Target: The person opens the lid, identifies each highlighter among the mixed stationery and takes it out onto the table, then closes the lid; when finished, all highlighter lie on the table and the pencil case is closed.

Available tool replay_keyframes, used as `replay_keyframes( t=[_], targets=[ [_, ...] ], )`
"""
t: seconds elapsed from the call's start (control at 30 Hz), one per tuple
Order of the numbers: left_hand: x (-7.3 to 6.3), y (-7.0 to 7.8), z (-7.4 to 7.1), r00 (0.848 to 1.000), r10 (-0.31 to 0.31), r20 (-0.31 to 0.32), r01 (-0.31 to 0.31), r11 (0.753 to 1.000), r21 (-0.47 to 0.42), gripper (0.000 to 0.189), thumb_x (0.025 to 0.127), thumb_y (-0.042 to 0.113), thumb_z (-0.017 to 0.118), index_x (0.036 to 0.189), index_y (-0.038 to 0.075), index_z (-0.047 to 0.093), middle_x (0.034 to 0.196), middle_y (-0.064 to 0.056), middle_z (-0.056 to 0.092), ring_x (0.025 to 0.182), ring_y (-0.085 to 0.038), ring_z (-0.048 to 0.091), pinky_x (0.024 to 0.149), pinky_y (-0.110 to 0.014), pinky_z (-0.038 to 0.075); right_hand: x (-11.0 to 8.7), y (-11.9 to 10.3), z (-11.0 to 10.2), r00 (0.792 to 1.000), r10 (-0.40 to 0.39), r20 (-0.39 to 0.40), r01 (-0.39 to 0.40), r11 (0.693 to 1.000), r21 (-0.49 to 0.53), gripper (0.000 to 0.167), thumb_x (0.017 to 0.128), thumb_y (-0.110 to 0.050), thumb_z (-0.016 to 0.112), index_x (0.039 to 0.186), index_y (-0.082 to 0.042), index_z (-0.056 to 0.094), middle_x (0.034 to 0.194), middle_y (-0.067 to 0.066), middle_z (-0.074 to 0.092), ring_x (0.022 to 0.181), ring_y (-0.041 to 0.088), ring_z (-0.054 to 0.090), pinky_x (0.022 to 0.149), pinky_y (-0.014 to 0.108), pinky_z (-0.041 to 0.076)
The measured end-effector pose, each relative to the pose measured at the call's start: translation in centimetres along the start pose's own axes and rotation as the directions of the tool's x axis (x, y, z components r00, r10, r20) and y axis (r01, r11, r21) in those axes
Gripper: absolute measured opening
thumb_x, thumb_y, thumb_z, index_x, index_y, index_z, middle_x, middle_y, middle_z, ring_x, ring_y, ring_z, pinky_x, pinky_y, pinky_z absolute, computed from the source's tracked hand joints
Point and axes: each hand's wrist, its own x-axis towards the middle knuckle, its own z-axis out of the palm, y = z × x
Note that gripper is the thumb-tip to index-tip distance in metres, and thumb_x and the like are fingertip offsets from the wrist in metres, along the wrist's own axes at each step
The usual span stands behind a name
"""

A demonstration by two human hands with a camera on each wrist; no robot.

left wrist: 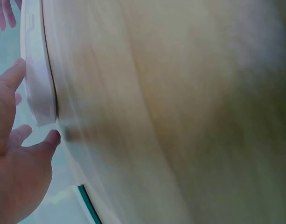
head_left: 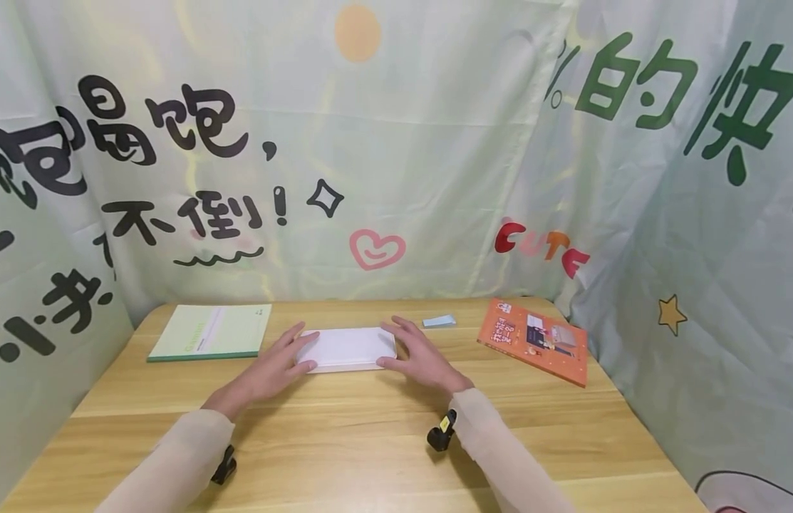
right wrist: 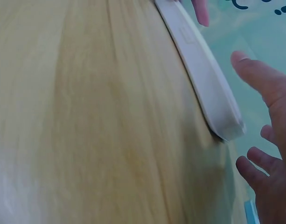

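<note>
A flat white box (head_left: 347, 349) lies on the wooden table, its long side facing me. At its left end is my left hand (head_left: 276, 369), fingers spread and thumb close to the near corner. My right hand (head_left: 424, 358) mirrors it at the other end. In the left wrist view, the left thumb reaches the edge of the box (left wrist: 38, 74), while other fingers extend past its end. The right wrist view shows the right hand (right wrist: 275, 116) with fingers spread around the end of the box (right wrist: 198, 65), no curl round it visible. Whether each fingertip touches is unclear.
On the left lies a pale green notebook (head_left: 206, 331). Behind the right hand is a small light blue rectangular item (head_left: 439, 321). An orange illustrated book (head_left: 534, 340) sits at the right edge of the table (head_left: 345, 442). Printed curtains (head_left: 293, 142) enclose the back and sides.
</note>
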Motion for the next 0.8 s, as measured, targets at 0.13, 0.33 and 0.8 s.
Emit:
replay_keyframes(
  t=[0.13,0.33,0.8],
  targets=[
    [0.08,0.06,0.01,0.999,-0.015,0.036,0.016,1.0,-0.012,0.062,0.113,0.03,0.062,0.167,0.009,0.042,0.178,-0.03,0.017,0.162,-0.055,0.023,0.125,-0.073,0.029,0.26,0.08,0.6,1.0,-0.011,0.013,0.011,1.0,0.025,0.073,0.1,-0.042,0.08,0.163,-0.02,0.051,0.18,0.016,0.025,0.166,0.038,0.027,0.129,0.063,0.032],
    [0.12,-0.07,0.08,0.998,-0.033,0.061,0.034,0.999,-0.009,0.061,0.113,0.03,0.062,0.167,0.011,0.043,0.179,-0.028,0.017,0.164,-0.053,0.022,0.127,-0.072,0.026,0.37,0.39,0.97,0.999,-0.015,0.04,0.013,0.998,0.062,0.064,0.101,-0.034,0.081,0.158,-0.017,0.058,0.179,0.017,0.027,0.164,0.041,0.03,0.127,0.062,0.036],
    [-0.58,0.22,0.27,0.997,-0.011,0.08,0.016,0.998,-0.063,0.062,0.112,0.03,0.064,0.166,0.009,0.043,0.179,-0.028,0.015,0.164,-0.054,0.02,0.127,-0.072,0.027,-0.34,0.47,0.64,0.997,-0.036,0.066,0.03,0.996,0.087,0.058,0.101,-0.029,0.081,0.154,-0.013,0.063,0.175,0.018,0.033,0.159,0.041,0.038,0.123,0.059,0.042]
  ],
)
